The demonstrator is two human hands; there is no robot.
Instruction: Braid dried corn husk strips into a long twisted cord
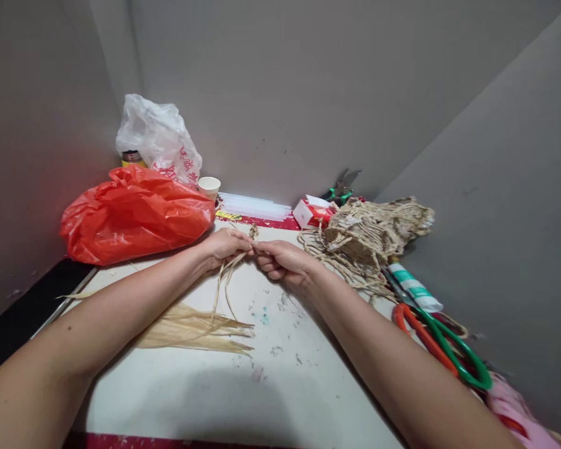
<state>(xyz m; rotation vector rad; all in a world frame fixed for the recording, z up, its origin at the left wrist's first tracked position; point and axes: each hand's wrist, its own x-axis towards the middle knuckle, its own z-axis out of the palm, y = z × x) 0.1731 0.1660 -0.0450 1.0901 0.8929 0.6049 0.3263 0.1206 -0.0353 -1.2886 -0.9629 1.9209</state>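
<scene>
Both my hands meet over the far middle of the white tabletop (308, 374), fingertips pinched together on a small cord of dried corn husk. A short knotted bit of the husk cord (254, 231) sticks up beyond the fingers. My left hand (228, 246) is closed on it, and loose husk strips (227, 280) hang down from under that hand. Closed too, with its fingers curled, my right hand (283, 258) grips the cord from the other side. Flat dried corn husks (191, 330) lie below my left forearm, which partly covers them.
A red plastic bag (138, 215), a white plastic bag (159, 134) and a paper cup (209, 186) stand back left. Translucent sticks (255, 206) lie behind my hands. On the right are coiled braided cord (378, 227), green-handled pliers (343, 187), and orange (423, 337) and green handles (458, 352).
</scene>
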